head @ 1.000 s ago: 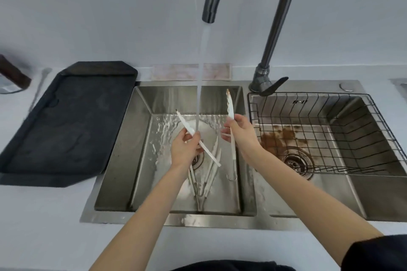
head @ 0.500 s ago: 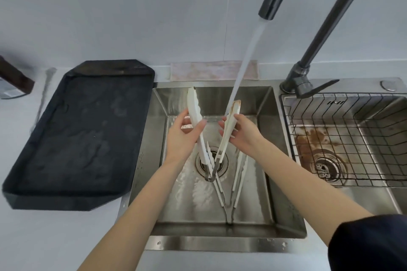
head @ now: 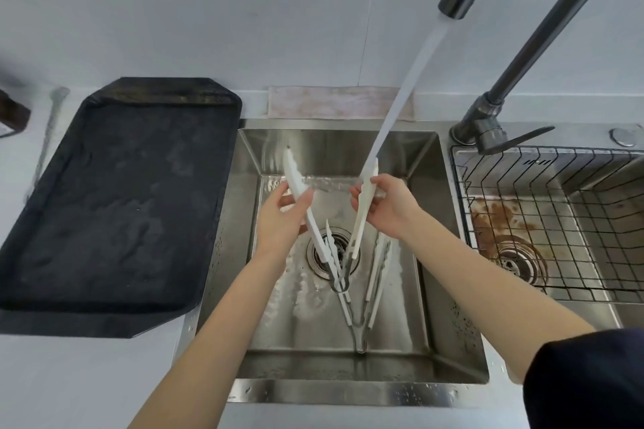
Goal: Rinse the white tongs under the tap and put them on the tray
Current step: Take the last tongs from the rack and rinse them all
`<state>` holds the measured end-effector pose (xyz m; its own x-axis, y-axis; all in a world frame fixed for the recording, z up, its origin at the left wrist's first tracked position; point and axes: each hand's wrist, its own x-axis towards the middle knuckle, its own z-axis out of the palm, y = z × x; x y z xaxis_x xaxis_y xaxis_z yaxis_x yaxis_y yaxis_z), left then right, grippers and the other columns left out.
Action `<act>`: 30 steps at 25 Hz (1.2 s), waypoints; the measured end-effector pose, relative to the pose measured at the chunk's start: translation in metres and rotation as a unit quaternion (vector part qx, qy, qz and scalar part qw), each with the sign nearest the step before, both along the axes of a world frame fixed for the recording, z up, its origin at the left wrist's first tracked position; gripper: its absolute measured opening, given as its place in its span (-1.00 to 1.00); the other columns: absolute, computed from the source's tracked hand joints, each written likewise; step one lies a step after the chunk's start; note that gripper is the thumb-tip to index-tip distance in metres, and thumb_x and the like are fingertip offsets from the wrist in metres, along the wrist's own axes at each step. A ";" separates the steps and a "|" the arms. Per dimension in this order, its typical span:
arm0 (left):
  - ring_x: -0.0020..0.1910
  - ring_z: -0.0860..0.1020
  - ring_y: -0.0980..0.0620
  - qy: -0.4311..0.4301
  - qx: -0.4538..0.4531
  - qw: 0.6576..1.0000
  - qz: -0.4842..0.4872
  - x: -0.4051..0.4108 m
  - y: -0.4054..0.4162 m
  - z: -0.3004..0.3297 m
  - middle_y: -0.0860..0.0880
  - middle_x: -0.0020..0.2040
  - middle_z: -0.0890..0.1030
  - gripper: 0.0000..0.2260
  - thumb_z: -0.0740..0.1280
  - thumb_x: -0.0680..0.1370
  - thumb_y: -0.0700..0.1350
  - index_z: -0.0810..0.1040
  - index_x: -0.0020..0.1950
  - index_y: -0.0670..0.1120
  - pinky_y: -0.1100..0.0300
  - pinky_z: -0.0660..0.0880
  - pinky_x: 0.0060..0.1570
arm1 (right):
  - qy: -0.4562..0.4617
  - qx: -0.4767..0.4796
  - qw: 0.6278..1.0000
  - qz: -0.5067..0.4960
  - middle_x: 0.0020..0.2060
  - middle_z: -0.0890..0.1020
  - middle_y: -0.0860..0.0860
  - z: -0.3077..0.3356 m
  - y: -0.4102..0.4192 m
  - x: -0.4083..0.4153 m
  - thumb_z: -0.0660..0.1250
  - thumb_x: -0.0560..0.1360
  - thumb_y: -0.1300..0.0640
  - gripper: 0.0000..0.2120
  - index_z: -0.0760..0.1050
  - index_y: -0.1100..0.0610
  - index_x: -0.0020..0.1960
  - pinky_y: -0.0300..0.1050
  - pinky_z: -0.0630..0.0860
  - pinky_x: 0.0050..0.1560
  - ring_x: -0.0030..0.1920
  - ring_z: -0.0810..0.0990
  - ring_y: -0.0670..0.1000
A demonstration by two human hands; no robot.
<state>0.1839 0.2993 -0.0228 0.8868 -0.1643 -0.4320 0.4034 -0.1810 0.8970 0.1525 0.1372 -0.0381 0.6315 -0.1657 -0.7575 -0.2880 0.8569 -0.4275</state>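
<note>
Left hand (head: 278, 219) closed around one arm of the white tongs (head: 310, 216); right hand (head: 388, 207) pinching the other arm. Tongs held spread in a V over the left sink basin (head: 427, 254), tips up, metal hinge hanging low above the drain (head: 332, 251). Water stream (head: 400, 104) from the dark tap (head: 495, 108) strikes the tip of the right-hand arm — that arm's tip is wet, in the flow. A second pair of tongs (head: 362, 292) lies on the basin floor. Black tray (head: 115, 205) sits on the counter just left of the sink. Wire rack (head: 557, 219) occupies the right basin.
</note>
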 end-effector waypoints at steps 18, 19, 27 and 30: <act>-0.09 0.60 0.02 0.252 -0.145 0.956 -0.049 -0.011 -0.012 -0.037 -0.07 -0.07 0.62 -0.85 0.20 0.59 -0.15 0.54 -0.06 -0.15 0.13 0.56 -0.03 | -0.026 -0.063 0.997 0.038 -0.49 0.46 -0.03 0.030 -0.006 0.018 0.08 0.60 -0.06 -0.64 0.43 0.15 -0.21 -0.34 0.38 -0.58 -0.60 0.40 -0.13; -0.09 0.61 0.02 0.258 -0.153 0.952 -0.055 -0.010 -0.015 -0.037 -0.07 -0.05 0.62 -0.86 0.19 0.59 -0.16 0.53 -0.05 -0.15 0.14 0.57 -0.05 | -0.037 -0.069 0.996 0.043 -0.44 0.46 -0.02 0.033 -0.006 0.018 0.05 0.62 -0.02 -0.65 0.44 0.16 -0.19 -0.33 0.39 -0.54 -0.55 0.40 -0.12; -0.28 0.67 0.08 0.308 -0.195 0.926 -0.102 -0.004 -0.056 -0.025 -0.09 -0.07 0.61 -0.83 0.12 0.62 -0.22 0.48 -0.07 -0.16 0.19 0.63 -0.25 | -0.132 -0.136 0.979 0.081 -0.29 0.59 -0.03 0.061 -0.029 0.001 0.07 0.58 0.21 -0.77 0.49 0.20 -0.05 -0.30 0.49 -0.35 -0.38 0.53 -0.12; -0.14 0.60 0.02 0.308 -0.193 0.926 -0.104 -0.003 -0.064 -0.023 -0.08 -0.06 0.59 -0.84 0.11 0.62 -0.23 0.47 -0.02 -0.17 0.15 0.59 -0.17 | -0.125 -0.252 0.955 0.098 -0.22 0.57 -0.02 0.067 -0.037 -0.005 0.15 0.56 0.26 -0.85 0.49 0.15 -0.08 -0.22 0.48 -0.28 -0.26 0.56 -0.10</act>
